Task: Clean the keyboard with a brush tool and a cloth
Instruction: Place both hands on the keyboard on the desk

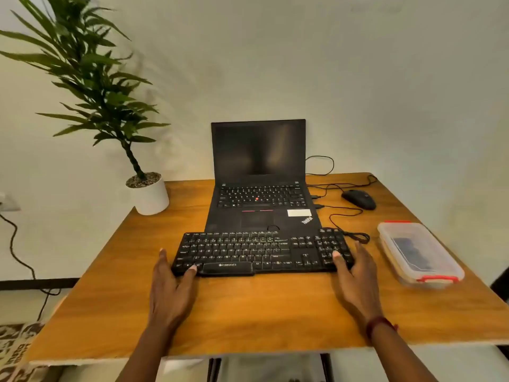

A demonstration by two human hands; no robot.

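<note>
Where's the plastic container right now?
Head view: the lidded plastic container sits at the table's right edge, right of the keyboard, nearer than the mouse.

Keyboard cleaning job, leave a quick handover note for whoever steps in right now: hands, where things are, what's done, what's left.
Left hand: open, thumb on the front left corner of the keyboard, fingers along its left end.
Right hand: open, thumb on the number pad, fingers around the right end.
The keyboard lies on the wooden table, its back edge overlapping the open laptop.
No brush or cloth is out. A closed clear container with red clips sits to the right, with something dark inside; I cannot tell what.
Done: no cleaning shown.
Left: find the tools, brush the keys, wipe with the cloth.
</note>
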